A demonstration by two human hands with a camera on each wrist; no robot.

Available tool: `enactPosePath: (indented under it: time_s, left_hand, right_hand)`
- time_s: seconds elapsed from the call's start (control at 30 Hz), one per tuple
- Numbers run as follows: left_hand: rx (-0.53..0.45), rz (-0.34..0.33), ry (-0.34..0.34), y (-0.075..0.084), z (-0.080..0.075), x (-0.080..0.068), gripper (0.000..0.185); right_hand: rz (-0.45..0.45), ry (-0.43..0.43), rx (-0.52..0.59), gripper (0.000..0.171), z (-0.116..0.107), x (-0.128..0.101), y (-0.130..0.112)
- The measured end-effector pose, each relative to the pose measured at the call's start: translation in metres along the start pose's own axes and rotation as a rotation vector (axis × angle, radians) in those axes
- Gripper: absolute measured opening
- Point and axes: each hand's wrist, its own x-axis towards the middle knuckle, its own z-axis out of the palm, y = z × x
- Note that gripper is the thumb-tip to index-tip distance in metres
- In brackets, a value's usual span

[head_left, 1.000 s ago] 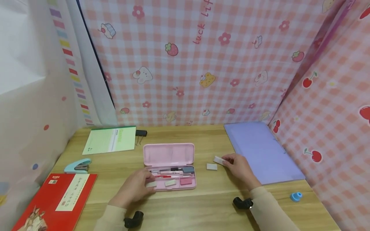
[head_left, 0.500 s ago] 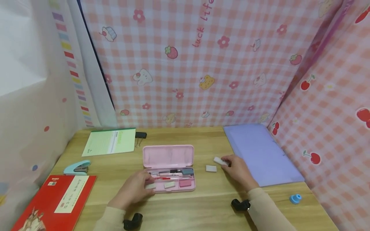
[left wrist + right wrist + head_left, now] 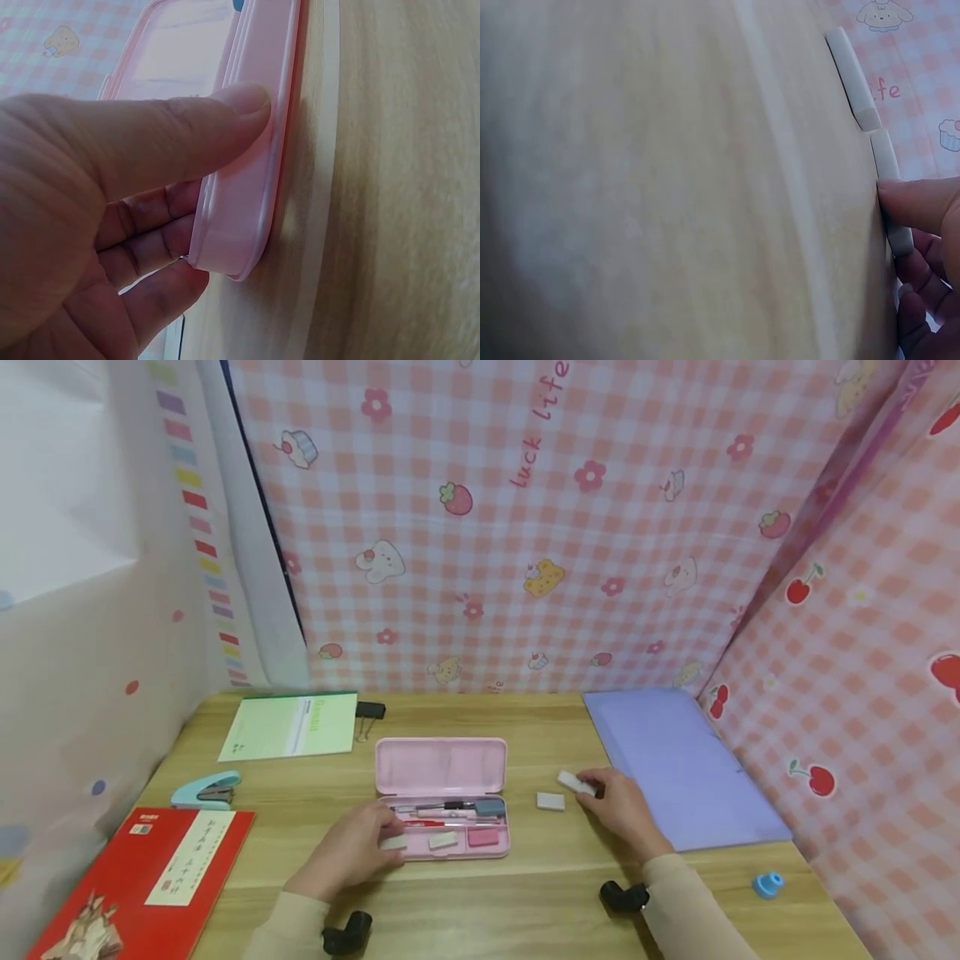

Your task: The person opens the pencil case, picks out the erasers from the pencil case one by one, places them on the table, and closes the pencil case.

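Pink plastic pencil case (image 3: 442, 797), lid open, lies at the centre of the frame on the wooden desk (image 3: 480, 902). My left hand (image 3: 348, 852) steadies it at its left end: in the left wrist view the thumb (image 3: 225, 120) presses the tray's side wall and the other fingers curl round the corner beneath, so this hand is grasping the case. Inside the tray I note pens at the back and, along the front, two pale erasers and a pink one.

Moving right, a loose white eraser (image 3: 550, 801) lies flat on the desk just beside the case, untouched. Right of it, my right hand (image 3: 618, 806) has a second white eraser (image 3: 576, 782) pinched at its near end. The right wrist view shows a fingertip (image 3: 919, 202) pressed on this eraser (image 3: 891, 191), with the other eraser (image 3: 853, 79) beyond it.

Assessment: the step in hand appears to be picking up an eraser from the desk while the case is held firm. I judge the next move calls for a clean lift clear of the neighbouring eraser and a short carry left over the tray's rim.
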Motion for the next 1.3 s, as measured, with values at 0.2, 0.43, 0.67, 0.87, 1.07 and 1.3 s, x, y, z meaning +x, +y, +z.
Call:
enactPosePath:
  time_s: [0.2, 0.43, 0.67, 0.87, 1.07, 1.3]
  left_hand:
    - [-0.002, -0.012, -0.004, -0.001, -0.003, -0.001, 0.027]
    - [0.008, -0.001, 0.017, -0.003, -0.001, -0.003, 0.026]
    - [0.006, 0.009, 0.015, 0.003, -0.008, 0.004, 0.026]
    - [0.004, -0.013, 0.002, 0.000, -0.007, 0.002, 0.025]
    - [-0.015, -0.007, 0.002, 0.002, -0.006, 0.001, 0.025]
    - [-0.019, 0.007, 0.008, 0.003, 0.000, -0.001, 0.025]
  right_hand:
    - [0.011, -0.004, 0.008, 0.029, 0.000, 0.003, -0.003]
    - [-0.014, 0.000, 0.017, 0.029, -0.003, 0.004, -0.007]
    - [0.042, -0.025, 0.124, 0.044, -0.023, 0.002, -0.015]
    - [-0.114, -0.004, 0.072, 0.034, -0.012, -0.002, -0.057]
    - [-0.343, -0.094, -0.027, 0.029, 0.015, -0.008, -0.102]
    - [-0.435, -0.168, -0.084, 0.028, 0.044, -0.012, -0.113]
